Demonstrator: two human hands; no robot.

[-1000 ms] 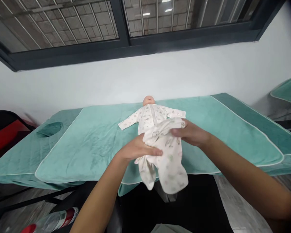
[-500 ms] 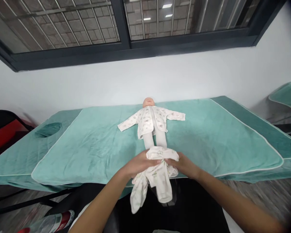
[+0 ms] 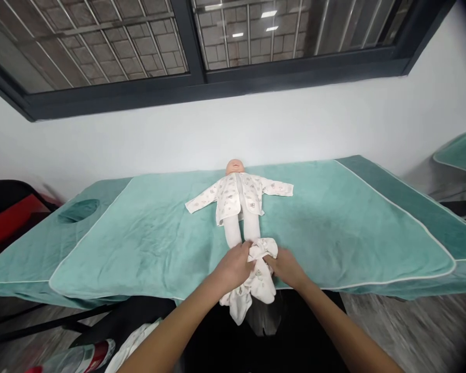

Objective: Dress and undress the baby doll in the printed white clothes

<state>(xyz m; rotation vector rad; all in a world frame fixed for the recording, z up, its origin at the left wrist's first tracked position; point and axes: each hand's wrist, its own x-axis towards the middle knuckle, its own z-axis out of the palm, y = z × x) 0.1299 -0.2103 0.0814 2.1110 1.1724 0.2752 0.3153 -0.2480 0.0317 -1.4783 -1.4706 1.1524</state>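
Note:
A baby doll (image 3: 235, 166) lies on its back on the bed, head toward the wall, arms spread. It wears a white printed baby jacket (image 3: 229, 198), and its white legs (image 3: 251, 225) point toward me. At its feet, my left hand (image 3: 238, 263) grips the left side of a pair of white printed baby pants (image 3: 262, 287). My right hand (image 3: 287, 265) is closed on the right side of the same bunched opening. The pant legs hang down over the bed's near edge. Bunched cloth and my hands hide the doll's feet.
The bed (image 3: 326, 217) has a green cover and a face hole (image 3: 78, 211) at its left end. A barred window (image 3: 202, 77) is above it. At lower left are a bottle (image 3: 79, 358) and white cloth (image 3: 132, 344); a red and black chair (image 3: 10, 217) stands farther back.
My hands have drawn closer together around the pants' opening, and my left hand has come up toward the doll's feet. The pant legs have swung and hang higher. The view has shifted slightly.

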